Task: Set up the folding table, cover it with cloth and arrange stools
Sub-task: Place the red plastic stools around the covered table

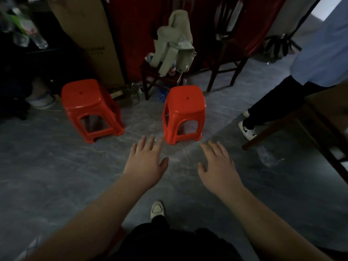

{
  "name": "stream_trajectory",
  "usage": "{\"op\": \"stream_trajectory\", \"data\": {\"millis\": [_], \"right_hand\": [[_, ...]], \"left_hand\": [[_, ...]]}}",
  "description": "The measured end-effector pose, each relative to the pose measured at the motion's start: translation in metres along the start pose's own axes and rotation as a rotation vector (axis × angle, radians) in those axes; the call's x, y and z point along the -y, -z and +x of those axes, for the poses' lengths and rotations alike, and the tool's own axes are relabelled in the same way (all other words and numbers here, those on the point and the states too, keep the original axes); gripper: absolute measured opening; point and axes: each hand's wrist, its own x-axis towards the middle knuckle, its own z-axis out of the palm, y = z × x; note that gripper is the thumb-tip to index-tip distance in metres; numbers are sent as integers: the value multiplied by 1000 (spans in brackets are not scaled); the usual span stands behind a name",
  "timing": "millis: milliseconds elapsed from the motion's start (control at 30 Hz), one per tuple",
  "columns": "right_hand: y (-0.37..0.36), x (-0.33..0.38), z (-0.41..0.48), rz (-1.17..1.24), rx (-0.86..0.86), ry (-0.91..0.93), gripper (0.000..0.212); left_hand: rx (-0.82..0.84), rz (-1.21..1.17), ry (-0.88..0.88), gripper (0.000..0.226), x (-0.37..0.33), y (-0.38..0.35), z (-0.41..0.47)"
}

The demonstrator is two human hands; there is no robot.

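Observation:
Two red plastic stools stand upright on the grey floor. One stool (90, 108) is at the left, the other stool (183, 113) is at the centre, about a stool's width apart. My left hand (146, 161) reaches forward, palm down, fingers apart, its fingertips just short of the centre stool's near left leg. My right hand (218, 166) is stretched out beside it, also empty with fingers spread, below and right of that stool. Neither hand touches a stool. A wooden table (327, 110) shows partly at the right edge.
A person in a blue top and dark trousers (282, 102) stands at the right. Behind the stools are a dark wooden chair (162, 76) piled with pale clothing, another chair (226, 59), a tall cardboard box (90, 34) and clutter at the left. My shoe (157, 209) is below.

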Motion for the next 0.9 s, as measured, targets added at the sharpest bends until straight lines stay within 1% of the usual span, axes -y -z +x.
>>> {"op": "stream_trajectory", "data": {"millis": [133,233,367,467,600,700,800,900], "right_hand": [[18,-3,71,46,-15,-34,69],[32,-17,123,67,-19,-26,68],[46,-51,207,23,-38,-13,69],[53,-83,281,22,-22,38,71],[59,-123,385,54,63,76,72],[60,-148,454,39,150,47,73],[46,-166,520,8,228,21,76],[16,-179,573,14,280,-13,78]], "left_hand": [[33,7,5,74,2,14,81],[50,-4,18,73,-2,14,137],[44,18,52,72,-10,5,219],[27,35,97,73,-22,-8,289],[58,45,174,72,-42,-28,381],[127,19,256,73,-53,-46,440],[181,15,302,73,-54,-70,492],[236,-9,339,74,-43,-104,538]]}}
